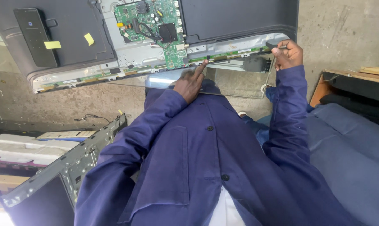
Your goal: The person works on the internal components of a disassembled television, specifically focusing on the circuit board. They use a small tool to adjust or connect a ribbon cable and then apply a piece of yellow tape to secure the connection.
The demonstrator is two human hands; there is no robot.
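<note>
Blue coat | left hand finger pressing panel edge | right hand gripping dark tool | better keeping pressure light near green circuit board

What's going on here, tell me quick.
A person in a blue work coat is bent over an opened flat-screen television lying back side up, its green circuit board exposed. The left hand presses a finger on the thin strip along the panel's lower edge. The right hand grips a small dark piece at the panel's corner. A remote control lies on the back cover.
</note>
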